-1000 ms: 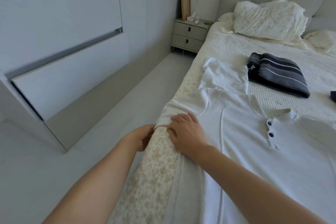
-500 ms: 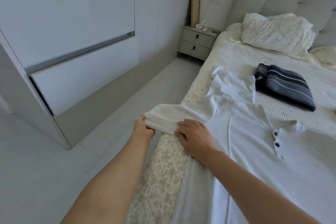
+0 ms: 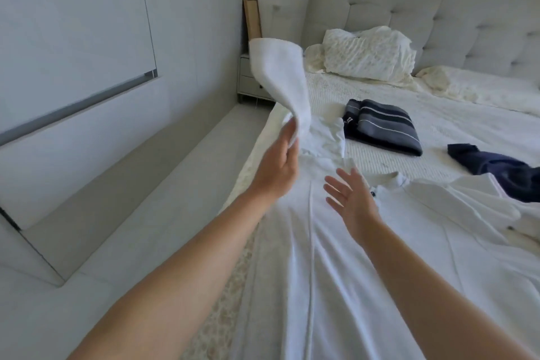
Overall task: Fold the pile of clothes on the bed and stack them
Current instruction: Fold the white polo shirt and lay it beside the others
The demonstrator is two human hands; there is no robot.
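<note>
Head view: left hand (image 3: 277,166) pinches the limp white polo's (image 3: 336,257) sleeve (image 3: 280,82); right hand (image 3: 350,202) hovers spread, empty.

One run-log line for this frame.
left hand: holds white shirt sleeve aloft | right hand: open above shirt | striped garment: folded

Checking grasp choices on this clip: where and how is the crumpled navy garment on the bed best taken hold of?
Pinch the navy garment at its raised near-left corner, coming from above with the free right hand. That end lies bare on the bed; its right end meets the white shirt.
</note>
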